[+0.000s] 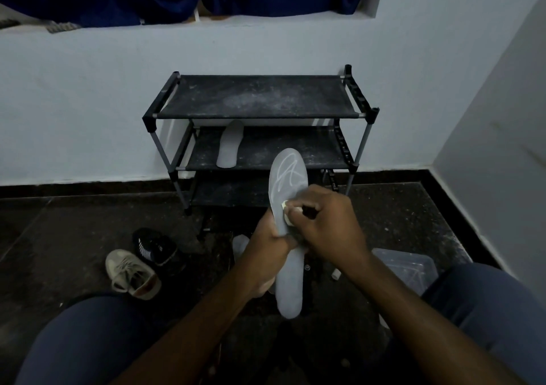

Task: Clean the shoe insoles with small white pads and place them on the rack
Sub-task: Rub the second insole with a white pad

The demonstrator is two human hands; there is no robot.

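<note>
A long grey insole (288,177) with a pale looped logo stands upright in front of me. My left hand (267,245) grips its middle from the left side. My right hand (322,222) pinches a small white pad (286,211) and presses it against the insole's face, just right of my left fingers. A second grey insole (230,145) lies on the middle shelf of the black three-tier rack (257,98) against the wall. Another pale insole tip (240,244) shows behind my left wrist, near the floor.
A beige sneaker (131,275) and a black sneaker (153,245) lie on the dark floor at the left. A clear plastic container (407,266) sits at the right by my knee, with a small white object (336,274) beside it. The rack's top shelf is dusty.
</note>
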